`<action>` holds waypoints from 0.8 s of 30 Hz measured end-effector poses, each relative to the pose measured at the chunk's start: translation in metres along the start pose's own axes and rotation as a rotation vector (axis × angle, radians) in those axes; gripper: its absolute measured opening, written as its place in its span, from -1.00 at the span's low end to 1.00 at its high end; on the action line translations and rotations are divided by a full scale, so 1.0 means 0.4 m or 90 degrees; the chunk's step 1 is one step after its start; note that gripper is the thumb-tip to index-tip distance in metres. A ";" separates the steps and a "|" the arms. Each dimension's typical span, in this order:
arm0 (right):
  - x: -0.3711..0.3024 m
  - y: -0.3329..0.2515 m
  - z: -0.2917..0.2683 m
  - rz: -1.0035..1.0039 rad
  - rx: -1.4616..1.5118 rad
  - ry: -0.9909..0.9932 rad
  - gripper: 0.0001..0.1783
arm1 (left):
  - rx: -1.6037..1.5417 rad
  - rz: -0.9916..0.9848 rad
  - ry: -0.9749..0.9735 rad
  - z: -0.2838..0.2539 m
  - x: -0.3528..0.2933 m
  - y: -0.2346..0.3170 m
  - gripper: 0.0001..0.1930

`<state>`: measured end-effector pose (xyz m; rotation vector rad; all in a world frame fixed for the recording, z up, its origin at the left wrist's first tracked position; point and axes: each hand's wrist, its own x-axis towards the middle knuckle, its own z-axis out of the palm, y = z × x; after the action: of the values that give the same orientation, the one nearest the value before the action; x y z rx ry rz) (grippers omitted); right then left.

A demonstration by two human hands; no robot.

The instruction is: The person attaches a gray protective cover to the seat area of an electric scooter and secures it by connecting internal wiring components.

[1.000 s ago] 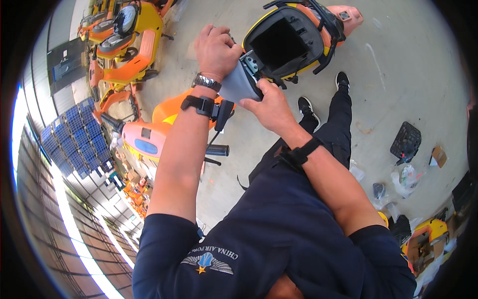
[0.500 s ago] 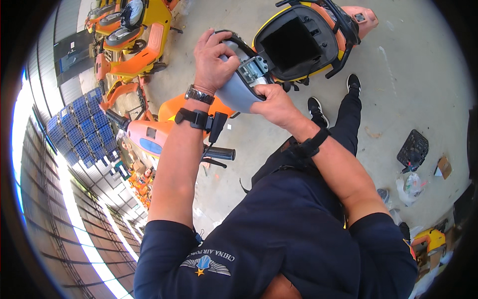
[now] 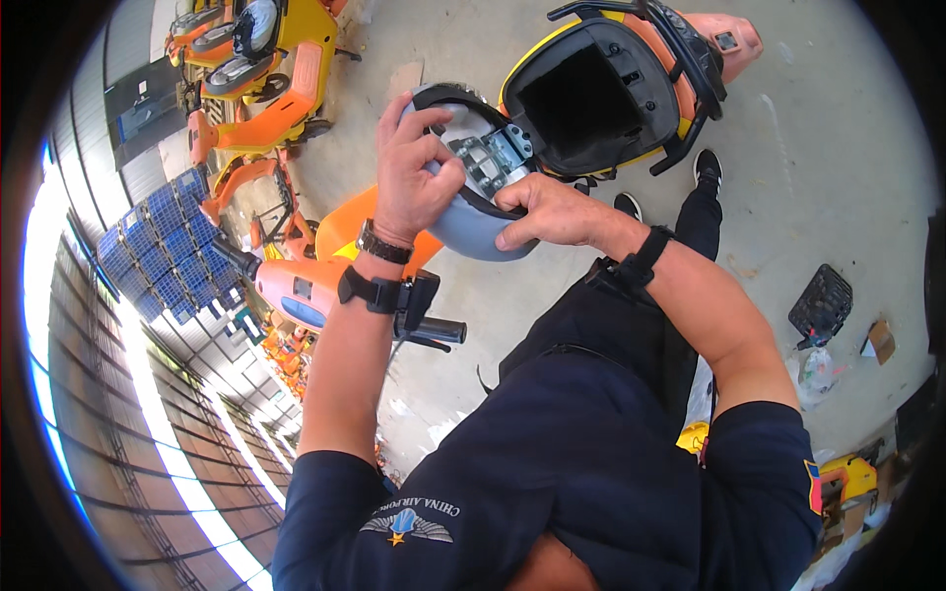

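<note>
A grey scooter seat (image 3: pixel 471 232) is tipped up, showing its hollow underside and black edge trim. Inside it a metal hinge bracket (image 3: pixel 493 158) joins the seat to the scooter body. My left hand (image 3: pixel 416 172) grips the seat's left edge, with bent fingers reaching over onto the underside. My right hand (image 3: pixel 557 212) pinches the near right edge between thumb and fingers, close to the bracket; some of its fingertips are hidden. Beyond the hinge lies the scooter's open black storage compartment (image 3: pixel 581 94), framed in yellow and orange.
An orange scooter front with a handlebar (image 3: pixel 439 330) stands below my left forearm. More orange and yellow scooters (image 3: pixel 296 89) line the upper left, near blue crates (image 3: pixel 163 246). On the floor at right lie a black plastic basket (image 3: pixel 821 305), a plastic bag (image 3: pixel 816 376) and a cardboard piece (image 3: pixel 879 337).
The seat has tilted so more of its underside faces me. My left fingers have shifted lower along its edge and opened slightly; my right hand keeps its pinch, now slightly lower.
</note>
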<state>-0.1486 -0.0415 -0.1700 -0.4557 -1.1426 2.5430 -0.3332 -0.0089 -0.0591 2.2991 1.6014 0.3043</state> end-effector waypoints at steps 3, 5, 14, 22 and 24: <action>0.019 0.030 -0.024 -0.011 0.071 -0.052 -0.73 | 0.014 -0.026 -0.017 -0.003 0.014 0.021 -0.94; 0.024 0.045 -0.023 -0.002 0.181 -0.088 -0.72 | 0.030 -0.054 -0.016 0.001 0.014 0.030 -0.91; 0.008 0.093 -0.034 0.025 0.199 0.044 -0.86 | 0.119 -0.132 0.037 0.043 0.041 0.057 -0.81; -0.094 0.057 -0.207 0.197 0.008 0.416 -0.72 | -0.107 -0.121 0.283 0.241 0.105 0.227 -0.55; -0.121 0.039 -0.232 0.244 0.060 0.447 -0.70 | -0.288 -0.054 0.334 0.291 0.047 0.283 -0.55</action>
<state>-0.0694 -0.0098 -0.2329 -1.5098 -0.7101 2.3667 -0.1875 -0.0436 -0.1240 1.8829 1.6252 1.1935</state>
